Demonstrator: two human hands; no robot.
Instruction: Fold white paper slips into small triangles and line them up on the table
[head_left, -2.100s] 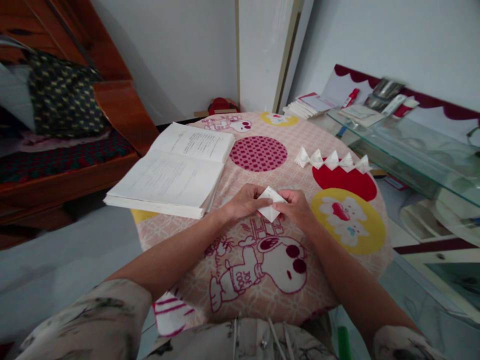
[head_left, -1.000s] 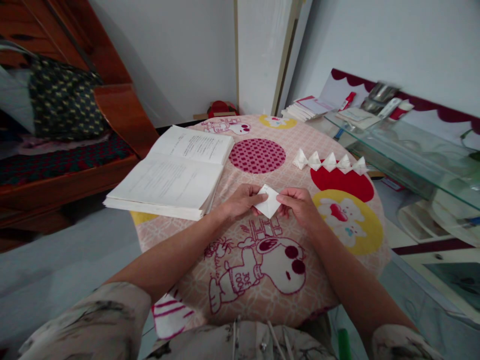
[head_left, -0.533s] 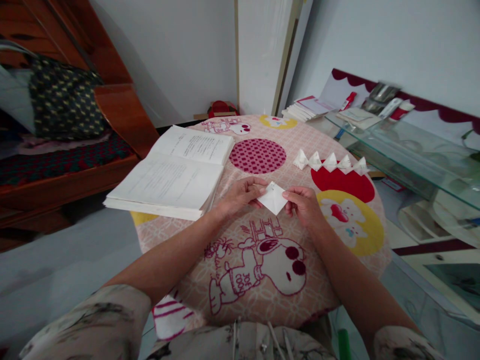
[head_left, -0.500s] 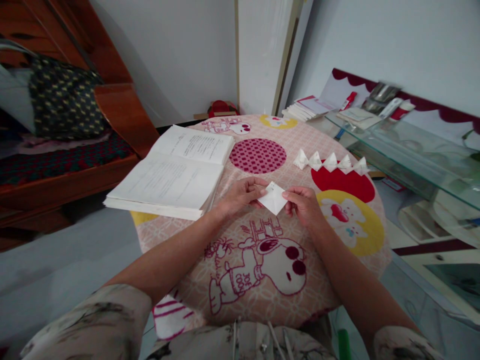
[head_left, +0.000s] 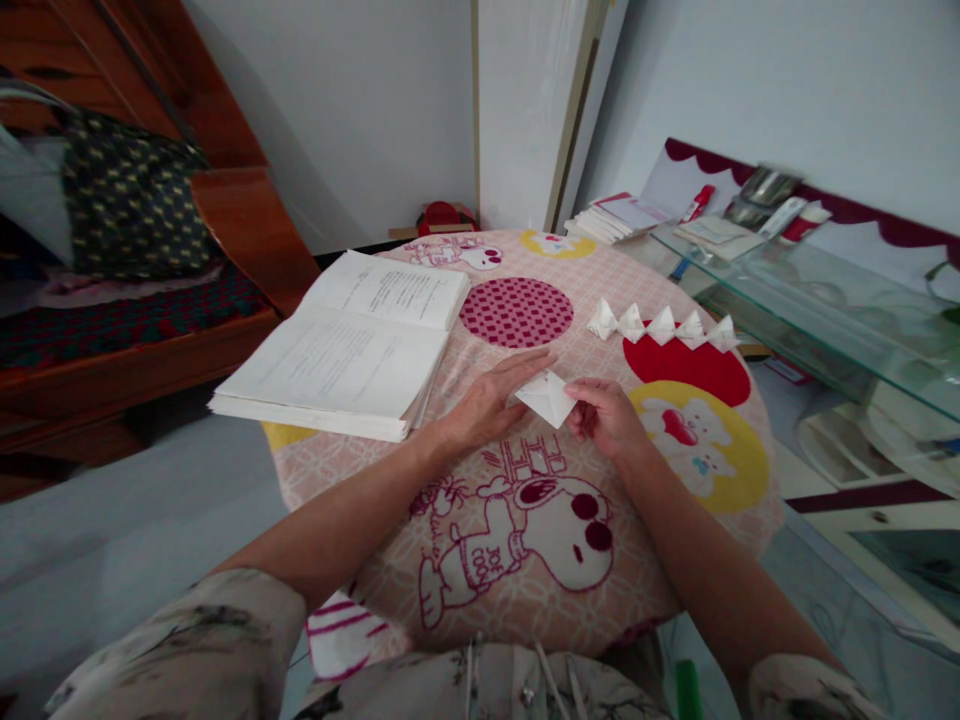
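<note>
On worktop (head_left: 465, 250) centre: folded paper (head_left: 547, 398), tip toward person; R hand (head_left: 609, 418) pinching it, L hand (head_left: 495, 395) flat, fingers apart. Cloth print "JOE COOL".

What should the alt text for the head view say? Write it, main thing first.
Two bare hands fold a small white paper piece on a round cartoon-print table: the right hand pinches it, the left hand lies flat beside it. An open book lies left; a row of folded paper pieces sits beyond.
</note>
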